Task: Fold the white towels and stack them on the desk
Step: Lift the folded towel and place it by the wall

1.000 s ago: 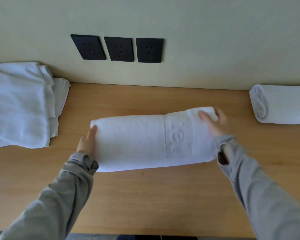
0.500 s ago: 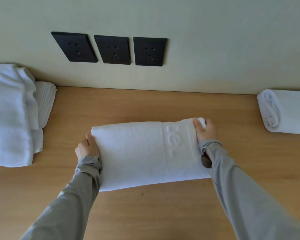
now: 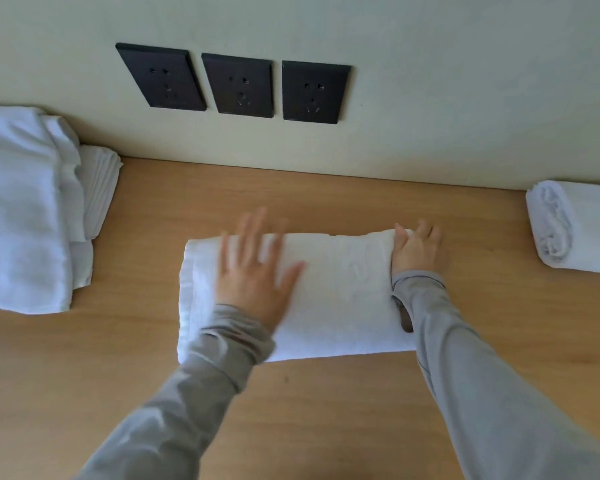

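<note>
One towel (image 3: 343, 292) is lying in the middle of the desk (image 3: 326, 420), folded into a long thick band and a little apart from the far edge. I am working on this one. I am laying my left hand (image 3: 253, 271) flat on its left half, with the fingers spread wide. The hand is looking blurred, so I judge that I am smoothing the cloth. My right hand (image 3: 416, 252) is resting at the right end of the band, with the thumb on top and the other fingers close together beside the end. Whether they are pinching the corner, I cannot tell.

Toward the right along the far edge, well apart from my hands, a rolled towel (image 3: 575, 226) is lying, partly cut off by the side of the view. I am taking it for a finished piece. On the left side of the desk, a pile (image 3: 21, 209) of loose white towels is sitting against the wall (image 3: 430, 116) and waiting for me. How many are in it, I cannot tell.

So I am judging the task as only partly done. One towel is ready, one is nearly folded, and nothing is standing on top of anything yet. The pile on the left and all the stacking are remaining.
</note>
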Action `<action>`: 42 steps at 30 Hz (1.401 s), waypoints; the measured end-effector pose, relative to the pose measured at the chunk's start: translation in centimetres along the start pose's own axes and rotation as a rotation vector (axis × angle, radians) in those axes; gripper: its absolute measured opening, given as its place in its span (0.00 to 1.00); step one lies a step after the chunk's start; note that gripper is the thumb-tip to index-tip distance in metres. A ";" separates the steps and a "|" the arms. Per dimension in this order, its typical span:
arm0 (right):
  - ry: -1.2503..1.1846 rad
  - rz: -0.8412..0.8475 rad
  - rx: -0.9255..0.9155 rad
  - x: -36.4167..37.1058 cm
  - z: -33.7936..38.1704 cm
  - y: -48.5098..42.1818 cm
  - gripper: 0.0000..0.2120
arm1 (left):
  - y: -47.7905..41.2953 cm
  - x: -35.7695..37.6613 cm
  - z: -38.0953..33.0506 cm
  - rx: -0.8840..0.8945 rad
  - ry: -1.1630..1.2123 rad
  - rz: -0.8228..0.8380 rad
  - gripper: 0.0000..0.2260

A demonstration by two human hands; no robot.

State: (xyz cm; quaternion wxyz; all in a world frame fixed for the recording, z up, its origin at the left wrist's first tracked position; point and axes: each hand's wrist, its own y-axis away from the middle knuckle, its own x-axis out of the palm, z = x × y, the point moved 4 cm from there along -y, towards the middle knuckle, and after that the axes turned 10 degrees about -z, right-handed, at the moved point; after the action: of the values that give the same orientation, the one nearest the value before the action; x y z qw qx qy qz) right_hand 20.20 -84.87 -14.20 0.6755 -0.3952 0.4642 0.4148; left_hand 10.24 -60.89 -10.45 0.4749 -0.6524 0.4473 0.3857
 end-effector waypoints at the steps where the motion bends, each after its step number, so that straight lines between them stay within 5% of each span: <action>1: -0.017 -0.063 -0.071 -0.9 0.3 0.3 0.22 | 0.6 1.0 -1.9 0.072 -0.023 0.124 0.31; 4: -0.191 -0.148 -0.453 -3.4 2.5 3.4 0.22 | 1.8 3.1 -3.1 0.067 -0.083 0.238 0.32; 8: -0.067 0.176 -0.871 -2.1 5.2 9.3 0.28 | 1.7 4.0 -2.4 0.045 -0.078 0.244 0.30; 15: 0.145 0.342 -0.619 -1.0 -1.8 5.5 0.31 | 2.3 3.6 1.7 0.092 -0.053 0.213 0.28; 22: 0.026 0.355 -0.557 0.2 -2.4 4.6 0.30 | 1.5 4.9 2.4 0.026 -0.057 0.247 0.33; 27: 0.153 0.390 -0.517 -0.5 -1.7 4.3 0.29 | 0.9 4.2 2.3 0.028 -0.081 0.287 0.35; 29: 0.149 0.273 -0.496 -1.9 -0.4 4.9 0.29 | 1.3 3.6 1.1 0.021 -0.113 0.256 0.31; 33: -0.169 0.075 -0.672 -4.4 6.0 10.7 0.26 | 1.9 3.1 -2.1 -0.047 -0.038 0.192 0.25; 38: -0.014 0.166 -0.858 -3.0 5.5 14.5 0.26 | 3.6 0.5 -1.1 0.111 0.113 0.169 0.24; 42: 0.059 0.220 -0.973 -1.9 4.5 14.3 0.35 | 7.2 0.0 3.1 0.268 -0.021 0.243 0.36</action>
State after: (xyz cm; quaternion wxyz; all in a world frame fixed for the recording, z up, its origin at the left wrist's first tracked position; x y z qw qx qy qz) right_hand 7.88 -76.20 -13.37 0.3516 -0.6247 0.2748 0.6408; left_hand 3.20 -58.93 -13.23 0.5120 -0.5204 0.5653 0.3840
